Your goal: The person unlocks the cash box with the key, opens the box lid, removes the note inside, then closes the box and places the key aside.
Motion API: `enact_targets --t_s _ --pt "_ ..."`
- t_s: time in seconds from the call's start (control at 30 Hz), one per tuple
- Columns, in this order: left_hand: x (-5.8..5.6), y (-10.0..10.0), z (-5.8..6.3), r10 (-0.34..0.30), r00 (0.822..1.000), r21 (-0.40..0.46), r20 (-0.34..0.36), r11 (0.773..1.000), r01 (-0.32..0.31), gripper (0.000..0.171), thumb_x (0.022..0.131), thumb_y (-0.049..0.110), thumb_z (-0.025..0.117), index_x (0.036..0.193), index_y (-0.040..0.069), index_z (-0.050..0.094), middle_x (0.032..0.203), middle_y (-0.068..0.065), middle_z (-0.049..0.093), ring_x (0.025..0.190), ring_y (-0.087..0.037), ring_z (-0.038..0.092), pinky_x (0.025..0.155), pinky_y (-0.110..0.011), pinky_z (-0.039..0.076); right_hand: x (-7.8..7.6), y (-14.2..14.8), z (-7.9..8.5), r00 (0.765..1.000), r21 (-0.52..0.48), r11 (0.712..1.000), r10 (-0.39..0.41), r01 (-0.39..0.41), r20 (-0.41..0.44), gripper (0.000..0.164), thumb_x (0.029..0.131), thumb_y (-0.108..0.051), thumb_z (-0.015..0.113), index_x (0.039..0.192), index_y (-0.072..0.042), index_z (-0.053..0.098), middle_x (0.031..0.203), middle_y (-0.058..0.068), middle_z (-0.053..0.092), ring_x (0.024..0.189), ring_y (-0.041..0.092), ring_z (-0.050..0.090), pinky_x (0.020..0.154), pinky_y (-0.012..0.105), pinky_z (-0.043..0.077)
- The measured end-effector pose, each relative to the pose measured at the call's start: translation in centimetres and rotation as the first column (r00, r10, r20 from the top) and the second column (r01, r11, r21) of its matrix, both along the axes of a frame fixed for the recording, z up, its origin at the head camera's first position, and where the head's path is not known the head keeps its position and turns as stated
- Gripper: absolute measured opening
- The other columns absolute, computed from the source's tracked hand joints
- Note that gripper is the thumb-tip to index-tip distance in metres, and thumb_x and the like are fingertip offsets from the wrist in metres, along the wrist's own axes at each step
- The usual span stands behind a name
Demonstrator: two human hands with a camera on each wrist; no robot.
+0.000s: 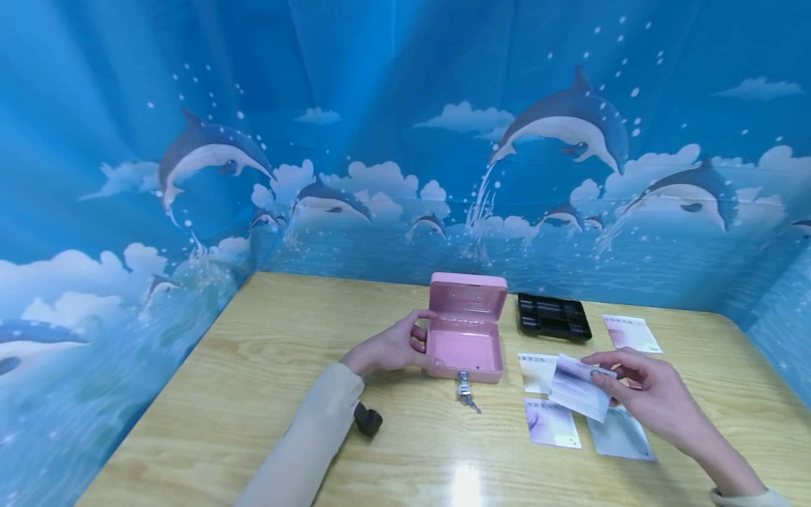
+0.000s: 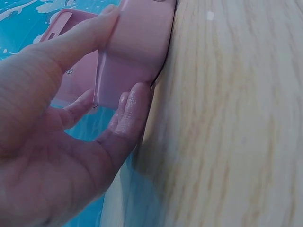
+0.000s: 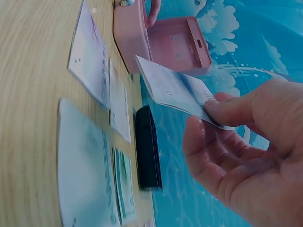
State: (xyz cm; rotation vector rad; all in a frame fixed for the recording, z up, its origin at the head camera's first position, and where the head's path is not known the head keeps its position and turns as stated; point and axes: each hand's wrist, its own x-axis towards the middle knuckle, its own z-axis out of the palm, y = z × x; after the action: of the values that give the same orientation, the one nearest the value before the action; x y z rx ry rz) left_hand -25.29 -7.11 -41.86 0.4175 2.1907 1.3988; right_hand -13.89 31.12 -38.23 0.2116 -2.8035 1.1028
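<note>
An open pink cash box (image 1: pixel 465 351) stands on the table, its lid raised at the back. My left hand (image 1: pixel 395 343) holds its left side, thumb at the front corner and index finger by the hinge end. In the left wrist view other fingers lie against the pink side wall (image 2: pixel 128 75). Keys (image 1: pixel 467 396) hang from the lock at the box's front. To the right, my right hand (image 1: pixel 652 394) pinches a thin stack of banknotes (image 1: pixel 573 387) between thumb and fingers, above the table. The right wrist view shows the stack's layered edges (image 3: pixel 154 92).
Banknotes lie flat below the right hand: a purple one (image 1: pixel 551 426), a brownish one (image 1: pixel 533 366) and a blue-green one (image 1: pixel 621 435). Another note (image 1: pixel 632 332) lies farther back. A black compartment tray (image 1: pixel 554 327) sits right of the box. A dolphin-print curtain (image 1: pixel 393 141) hangs behind.
</note>
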Motion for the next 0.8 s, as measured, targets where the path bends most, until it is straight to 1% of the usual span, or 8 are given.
enact_targets --t_s 0.07,0.2,0.3,0.4,0.53,0.6,0.7,0.8 --pt "0.0 0.0 0.0 0.001 1.0 -0.01 -0.008 1.0 -0.001 0.091 0.082 0.012 0.085 0.155 0.021 0.033 0.123 -0.012 0.06 0.106 -0.022 0.064 0.096 -0.038 0.056 0.3 0.6 -0.2 1.0 0.006 1.0 -0.004 0.003 0.025 0.022 0.097 -0.016 0.071 0.118 -0.013 0.074 0.102 -0.027 0.065 0.063 0.009 0.062 0.05 0.027 0.05" --pt "0.0 0.0 0.1 0.007 1.0 -0.028 -0.015 1.0 -0.007 0.09 0.082 0.015 0.086 0.155 0.021 0.034 0.124 -0.011 0.059 0.106 -0.022 0.063 0.097 -0.039 0.055 0.8 1.7 -0.5 0.999 0.028 1.0 -0.006 0.005 0.037 0.022 0.096 -0.013 0.071 0.118 -0.012 0.074 0.104 -0.032 0.062 0.067 0.006 0.062 0.053 0.027 0.051" --pt "0.0 0.0 0.1 0.009 1.0 -0.034 -0.018 0.999 -0.01 0.09 0.082 0.016 0.086 0.155 0.022 0.035 0.124 -0.011 0.059 0.106 -0.022 0.062 0.097 -0.039 0.054 1.2 2.4 -0.8 1.0 0.045 0.999 -0.008 0.007 0.017 0.02 0.095 -0.011 0.072 0.115 -0.011 0.075 0.104 -0.033 0.061 0.07 0.003 0.062 0.054 0.026 0.053" --pt "0.0 0.0 0.1 0.011 1.0 -0.039 -0.02 0.999 -0.012 0.09 0.081 0.017 0.087 0.155 0.023 0.035 0.125 -0.011 0.058 0.107 -0.022 0.063 0.098 -0.04 0.055 1.5 3.1 -1.1 1.0 0.047 0.999 -0.015 0.015 0.003 0.018 0.094 -0.009 0.073 0.112 -0.01 0.075 0.104 -0.039 0.058 0.072 0.0 0.062 0.054 0.025 0.053" --pt "0.1 0.0 0.1 0.009 1.0 -0.046 -0.029 0.999 -0.011 0.092 0.08 0.016 0.087 0.155 0.022 0.034 0.125 -0.012 0.059 0.107 -0.022 0.063 0.099 -0.041 0.055 1.8 3.8 -1.5 1.0 0.046 0.999 -0.028 0.028 -0.007 0.017 0.094 -0.007 0.073 0.11 -0.009 0.075 0.109 -0.048 0.048 0.075 -0.003 0.061 0.053 0.026 0.053" --pt "0.1 -0.1 0.1 0.007 0.999 -0.049 -0.033 0.999 -0.009 0.093 0.08 0.016 0.087 0.156 0.022 0.034 0.125 -0.012 0.059 0.107 -0.022 0.063 0.098 -0.042 0.056 1.9 4.1 -1.6 0.999 0.05 0.998 -0.032 0.033 -0.02 0.016 0.094 -0.007 0.072 0.109 -0.01 0.076 0.111 -0.05 0.046 0.077 -0.005 0.06 0.053 0.025 0.052" --pt "0.1 -0.1 0.2 0.005 0.999 -0.047 -0.033 0.999 -0.007 0.093 0.08 0.015 0.087 0.156 0.021 0.034 0.125 -0.013 0.059 0.107 -0.022 0.063 0.099 -0.042 0.056 2.0 4.6 -1.9 0.998 0.044 0.999 -0.026 0.029 -0.059 0.016 0.093 -0.006 0.073 0.108 -0.011 0.076 0.115 -0.049 0.05 0.08 -0.008 0.059 0.054 0.022 0.05" --pt "0.1 -0.1 0.1 0.005 0.999 -0.053 -0.034 0.999 -0.007 0.093 0.08 0.016 0.087 0.156 0.021 0.034 0.125 -0.012 0.059 0.107 -0.022 0.063 0.099 -0.042 0.056 2.2 5.3 -2.1 0.993 0.057 0.998 -0.034 0.04 -0.11 0.015 0.092 -0.004 0.073 0.105 -0.012 0.078 0.111 -0.043 0.059 0.087 -0.016 0.055 0.059 0.013 0.047"
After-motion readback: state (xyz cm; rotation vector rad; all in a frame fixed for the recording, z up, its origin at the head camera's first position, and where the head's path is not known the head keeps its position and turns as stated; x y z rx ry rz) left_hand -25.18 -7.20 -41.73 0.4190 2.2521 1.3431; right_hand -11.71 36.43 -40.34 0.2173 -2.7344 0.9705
